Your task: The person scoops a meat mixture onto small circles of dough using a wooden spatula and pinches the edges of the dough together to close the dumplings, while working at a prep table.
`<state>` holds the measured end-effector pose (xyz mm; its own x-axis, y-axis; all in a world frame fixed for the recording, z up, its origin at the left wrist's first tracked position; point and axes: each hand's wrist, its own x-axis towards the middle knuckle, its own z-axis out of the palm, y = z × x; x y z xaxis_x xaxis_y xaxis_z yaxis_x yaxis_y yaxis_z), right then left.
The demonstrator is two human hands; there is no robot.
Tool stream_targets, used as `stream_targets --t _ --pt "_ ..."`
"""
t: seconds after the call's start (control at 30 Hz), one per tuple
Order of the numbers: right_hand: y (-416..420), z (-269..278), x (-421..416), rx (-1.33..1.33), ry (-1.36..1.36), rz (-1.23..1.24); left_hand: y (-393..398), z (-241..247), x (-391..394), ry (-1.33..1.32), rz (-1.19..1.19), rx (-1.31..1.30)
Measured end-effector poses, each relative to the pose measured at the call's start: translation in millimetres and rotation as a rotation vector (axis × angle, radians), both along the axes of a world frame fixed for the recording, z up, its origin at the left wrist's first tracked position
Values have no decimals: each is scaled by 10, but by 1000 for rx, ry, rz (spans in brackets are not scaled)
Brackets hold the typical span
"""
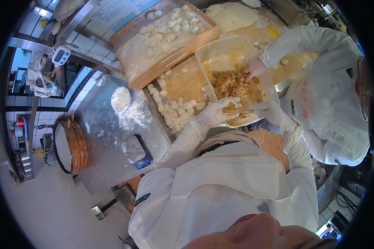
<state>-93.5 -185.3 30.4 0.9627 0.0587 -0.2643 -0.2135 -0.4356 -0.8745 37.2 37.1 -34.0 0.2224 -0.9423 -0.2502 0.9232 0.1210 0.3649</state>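
My gloved left hand (216, 111) holds a small dough wrapper with filling (229, 105) in it, over the near edge of a clear plastic tub (202, 73). My right hand (268, 112), also gloved, holds a thin wooden stick (245, 110) whose tip is at the filled wrapper. Brown minced filling (232, 84) lies in the tub. Round dough pieces (180, 110) are heaped left of my left hand. A wooden tray (171, 62) above them holds floured dough rounds (176, 26).
A co-worker (324, 84) at the right has a hand (255, 68) in the filling. A large dough mass (232, 17) lies at the back. Left, a steel table (103, 130) bears a flour bowl (121, 99), a scale (137, 152) and a bamboo steamer (78, 146).
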Motion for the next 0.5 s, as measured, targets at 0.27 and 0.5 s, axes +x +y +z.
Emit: stream_targets --t 0.27,0.5 --pt "-68 20 -27 274 362 -304 126 -261 32 -183 145 27" --pt "37 -1075 39 -1184 51 260 104 -327 49 72 222 -80"
